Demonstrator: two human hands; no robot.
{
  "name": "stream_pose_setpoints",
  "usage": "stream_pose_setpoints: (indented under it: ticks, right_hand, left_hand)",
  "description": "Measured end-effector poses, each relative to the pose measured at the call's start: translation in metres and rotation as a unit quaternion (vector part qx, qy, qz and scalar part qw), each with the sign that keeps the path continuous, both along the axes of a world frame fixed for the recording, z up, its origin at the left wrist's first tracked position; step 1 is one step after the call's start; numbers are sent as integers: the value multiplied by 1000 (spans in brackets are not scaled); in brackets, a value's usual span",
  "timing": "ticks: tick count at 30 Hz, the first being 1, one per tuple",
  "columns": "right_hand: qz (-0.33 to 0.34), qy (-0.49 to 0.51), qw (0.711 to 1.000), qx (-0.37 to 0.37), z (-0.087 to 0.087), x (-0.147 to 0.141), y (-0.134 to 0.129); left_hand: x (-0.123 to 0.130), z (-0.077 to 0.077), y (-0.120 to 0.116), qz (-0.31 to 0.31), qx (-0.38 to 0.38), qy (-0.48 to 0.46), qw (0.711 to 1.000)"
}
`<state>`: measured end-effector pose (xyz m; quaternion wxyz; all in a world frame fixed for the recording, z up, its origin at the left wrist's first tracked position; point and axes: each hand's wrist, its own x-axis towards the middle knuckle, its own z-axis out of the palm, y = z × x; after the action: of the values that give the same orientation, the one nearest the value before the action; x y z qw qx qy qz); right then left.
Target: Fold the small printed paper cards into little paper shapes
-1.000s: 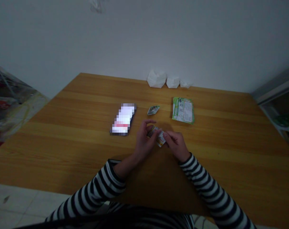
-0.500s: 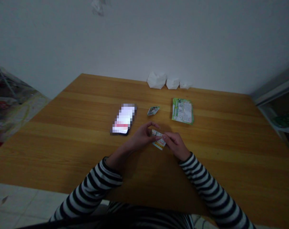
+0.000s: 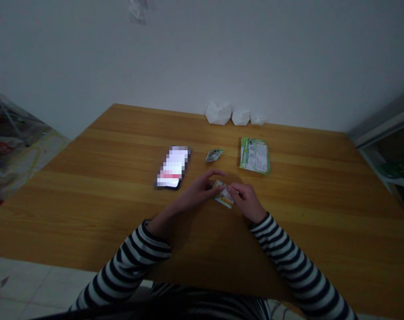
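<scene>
A small white printed card (image 3: 224, 200), with a yellow-orange strip along its near edge, is between my two hands. My right hand (image 3: 247, 201) pinches its right side between thumb and fingers. On its left side rests the thumb of my left hand (image 3: 200, 191); the index finger arches out beyond the far edge, and the other fingers are partly hidden. Just past my fingers, a small folded card (image 3: 214, 155) lies on the wooden table. Farther right is a green-and-white printed packet or stack of cards (image 3: 254, 155); I cannot tell which.
A phone (image 3: 173, 166) with a lit, blurred screen lies left of my hands on the table (image 3: 88, 186). Three crumpled white paper pieces (image 3: 218, 113) stand along the wall at the back. Shelving (image 3: 389, 164) borders the right side.
The small card has turned slightly and flattened between my hands, showing its near strip differently. My left index finger reaches a little farther right. Other things have stayed put.
</scene>
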<state>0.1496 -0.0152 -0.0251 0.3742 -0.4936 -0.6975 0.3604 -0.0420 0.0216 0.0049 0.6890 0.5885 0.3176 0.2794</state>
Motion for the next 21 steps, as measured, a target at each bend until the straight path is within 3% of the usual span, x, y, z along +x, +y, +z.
stream_pose_setpoints:
  ticks: [6, 11, 13, 17, 19, 21]
  right_hand:
    - [-1, -51, 998, 36, -1, -1, 0]
    - [15, -75, 996, 38, -1, -3, -2]
    - [3, -99, 994, 51, -2, -2, -3]
    - [-134, -131, 975, 120, -2, 2, -5]
    - [-212, -141, 948, 191, -2, 4, -6]
    - [-239, -163, 918, 271, -1, 3, -9]
  left_hand:
    - [9, -13, 1, 35, 45, 7, 998]
    - [8, -26, 0, 0, -36, -8, 999]
    - [7, -27, 0, 0, -29, -5, 1000]
    - [8, -25, 1, 78, -6, -10, 997]
    - [12, -23, 0, 126, -52, -28, 990]
    - [18, -23, -3, 137, -122, -57, 981]
